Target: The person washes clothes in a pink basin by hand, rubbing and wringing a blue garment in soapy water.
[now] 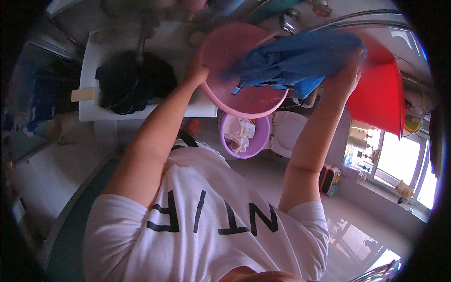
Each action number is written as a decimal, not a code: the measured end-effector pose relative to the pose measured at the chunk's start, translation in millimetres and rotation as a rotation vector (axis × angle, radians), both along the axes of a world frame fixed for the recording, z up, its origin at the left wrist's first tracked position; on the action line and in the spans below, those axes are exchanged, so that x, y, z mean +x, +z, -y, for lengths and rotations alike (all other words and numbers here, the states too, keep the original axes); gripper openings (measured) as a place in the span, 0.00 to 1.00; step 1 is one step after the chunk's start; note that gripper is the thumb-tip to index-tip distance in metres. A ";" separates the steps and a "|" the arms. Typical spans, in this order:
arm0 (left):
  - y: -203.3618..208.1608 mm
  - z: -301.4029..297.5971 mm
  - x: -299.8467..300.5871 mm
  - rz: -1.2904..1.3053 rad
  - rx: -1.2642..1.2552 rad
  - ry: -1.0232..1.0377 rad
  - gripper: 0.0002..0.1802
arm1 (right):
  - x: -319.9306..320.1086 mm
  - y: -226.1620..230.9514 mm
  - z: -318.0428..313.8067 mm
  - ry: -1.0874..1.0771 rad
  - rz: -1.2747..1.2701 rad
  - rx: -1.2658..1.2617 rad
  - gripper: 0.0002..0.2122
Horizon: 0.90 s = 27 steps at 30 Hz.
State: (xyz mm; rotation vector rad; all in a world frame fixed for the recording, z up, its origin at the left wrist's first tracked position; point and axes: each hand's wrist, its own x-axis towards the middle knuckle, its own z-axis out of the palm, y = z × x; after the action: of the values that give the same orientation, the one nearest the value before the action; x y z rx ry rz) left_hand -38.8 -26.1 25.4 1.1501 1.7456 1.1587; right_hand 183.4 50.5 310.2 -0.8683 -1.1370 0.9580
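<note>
My left hand (196, 74) grips the near-left rim of a pink plastic basin (219, 101). The basin tilts, with its inside toward me. Over its right side hangs a bunched, wet-looking blue garment (291, 56). My right hand (345, 77) is closed on the garment's right end, and its fingers are partly hidden by the cloth. The garment's left end drops into the basin and is blurred. Left of the basin, a dark garment (136, 82) lies heaped in a white sink (197, 109).
Below the basin stands a purple bin (267, 136) with crumpled white stuff inside, beside a whitish toilet lid (289, 134). A large red panel-like thing (376, 94) is close to my right hand. Metal pipes (357, 21) run along the top right. A window (399, 152) is at right.
</note>
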 end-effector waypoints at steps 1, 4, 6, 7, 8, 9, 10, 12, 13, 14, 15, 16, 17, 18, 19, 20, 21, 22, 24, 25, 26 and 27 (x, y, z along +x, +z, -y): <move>25.4 6.0 -1.2 -0.007 -0.053 -0.010 0.38 | 2.3 -1.8 -3.9 0.007 -0.036 -0.016 0.17; 43.3 9.6 -3.9 -0.006 -0.156 0.013 0.39 | 2.8 -12.3 -12.2 0.146 -0.196 -0.136 0.15; 29.4 6.4 -0.1 -0.025 -0.126 0.043 0.41 | -2.1 -29.4 -7.9 0.180 -0.205 -0.178 0.13; 23.5 6.4 -2.3 -0.046 -0.098 0.071 0.43 | -4.4 -48.8 -8.7 0.156 -0.183 -0.236 0.13; 17.8 5.8 -5.9 -0.027 -0.035 0.062 0.39 | -4.9 -69.8 -9.4 0.134 -0.159 -0.294 0.12; 17.6 4.8 -6.0 -0.001 0.029 0.038 0.36 | 1.0 -91.7 -5.0 0.187 0.062 -0.187 0.11; 19.3 3.9 -4.5 0.026 0.094 0.009 0.35 | 9.3 -112.6 2.0 0.235 0.283 -0.078 0.10; 27.6 5.9 2.6 -0.071 -0.072 0.036 0.32 | 18.0 -149.2 12.7 0.341 0.539 -0.182 0.10; 30.6 6.1 5.5 -0.115 -0.150 0.048 0.31 | 24.5 -165.9 16.3 0.432 0.644 -0.216 0.09; 29.5 5.2 5.4 -0.057 -0.225 0.063 0.31 | 29.0 -176.1 19.3 0.522 0.749 -0.249 0.08; 27.6 2.7 3.4 -0.003 -0.299 0.084 0.31 | 14.9 -161.0 29.9 0.614 0.783 -0.412 0.10; 25.5 1.4 2.0 0.051 -0.373 0.104 0.31 | 10.3 -165.8 29.4 0.621 0.849 -0.361 0.11; 23.3 1.6 1.4 0.012 -0.370 0.121 0.29 | 6.4 -171.6 26.6 0.628 0.915 -0.309 0.13; 22.1 2.1 2.4 -0.027 -0.366 0.133 0.27 | 4.7 -176.3 23.0 0.628 0.980 -0.258 0.14; 20.9 2.5 3.0 -0.066 -0.362 0.145 0.26 | 0.7 -175.1 14.0 0.552 1.132 -0.215 0.19; 19.7 3.0 2.9 -0.083 -0.336 0.135 0.26 | -4.0 -183.7 3.6 0.447 1.234 -0.072 0.21; 22.8 4.0 2.6 -0.101 -0.311 0.122 0.26 | -9.0 -195.8 -6.9 0.337 1.328 0.069 0.22; 25.6 2.9 4.5 -0.119 -0.280 0.099 0.26 | -10.9 -206.5 -13.6 0.210 1.417 0.210 0.24; 12.6 -0.4 8.4 -0.102 -0.264 0.148 0.25 | -22.5 -244.3 -15.5 0.140 1.515 0.212 0.28; 9.0 -1.9 6.8 -0.097 -0.258 0.176 0.25 | -31.0 -263.8 -13.5 0.108 1.560 0.213 0.30; 5.6 -3.2 4.6 -0.087 -0.261 0.151 0.25 | -37.8 -278.8 -10.4 0.124 1.635 0.187 0.31; 5.2 -1.4 3.4 -0.073 -0.268 0.135 0.25 | -44.8 -291.4 -6.6 0.152 1.711 0.166 0.32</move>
State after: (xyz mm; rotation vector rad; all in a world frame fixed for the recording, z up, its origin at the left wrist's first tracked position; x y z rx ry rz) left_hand -35.3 -24.8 30.6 0.9349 1.9907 0.9334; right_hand 138.6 57.1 18.8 -1.4819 -2.6644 -0.0204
